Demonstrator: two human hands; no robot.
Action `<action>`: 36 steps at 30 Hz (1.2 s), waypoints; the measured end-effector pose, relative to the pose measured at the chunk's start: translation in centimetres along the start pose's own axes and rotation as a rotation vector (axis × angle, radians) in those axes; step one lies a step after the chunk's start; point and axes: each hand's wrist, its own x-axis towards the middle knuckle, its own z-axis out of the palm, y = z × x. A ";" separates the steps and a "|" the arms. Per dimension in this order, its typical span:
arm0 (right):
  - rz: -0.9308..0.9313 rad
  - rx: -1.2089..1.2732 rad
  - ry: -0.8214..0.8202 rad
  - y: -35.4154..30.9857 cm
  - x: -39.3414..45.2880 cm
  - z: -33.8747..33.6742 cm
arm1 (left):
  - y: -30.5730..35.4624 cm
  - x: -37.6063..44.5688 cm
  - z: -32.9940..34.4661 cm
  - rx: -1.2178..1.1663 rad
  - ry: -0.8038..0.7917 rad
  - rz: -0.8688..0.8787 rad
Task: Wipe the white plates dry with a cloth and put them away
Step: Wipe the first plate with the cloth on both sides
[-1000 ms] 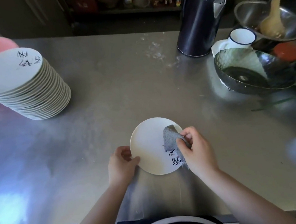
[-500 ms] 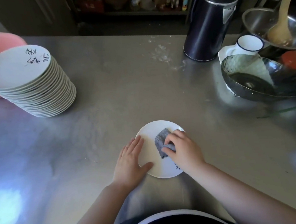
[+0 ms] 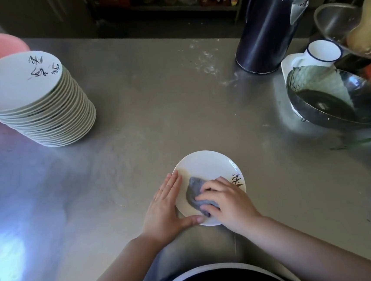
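- A round white plate (image 3: pixel 207 164) with black brush writing near its right edge is lying flat on the shiny counter (image 3: pixel 154 111).
- The left hand (image 3: pixel 164 212) is resting on its left rim, fingers straight.
- The right hand (image 3: pixel 226 201) is pinching a crumpled grey cloth (image 3: pixel 193 193) against the plate.
- A tall stack of plates (image 3: pixel 34 105) is sitting far left.

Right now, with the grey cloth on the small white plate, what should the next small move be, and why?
Probably sweep the grey cloth rightward toward the black brush lettering. The right hand presses it over the small white plate's near-left part, the left hand lies flat steadying the rim, and the far and right areas are uncovered.
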 end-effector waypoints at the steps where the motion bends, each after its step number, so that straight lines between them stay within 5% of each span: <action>1: -0.027 0.003 -0.030 0.7 -0.5 -0.5 | 0.0 0.1 -0.1 0.003 -0.009 0.002; 14: 0.245 -0.078 0.129 2.1 0.5 -3.4 | 0.1 1.0 -1.0 0.125 -0.052 0.060; 17: 0.154 -0.069 0.258 2.4 4.1 -4.7 | 0.5 2.6 -2.2 0.208 -0.115 0.185; 23: -0.143 -0.260 0.066 3.6 7.3 -3.0 | 1.0 5.2 -4.2 0.409 -0.447 0.315; 36: -0.055 -0.178 0.090 4.9 7.4 -2.7 | 0.2 5.2 -3.5 0.376 -0.381 0.298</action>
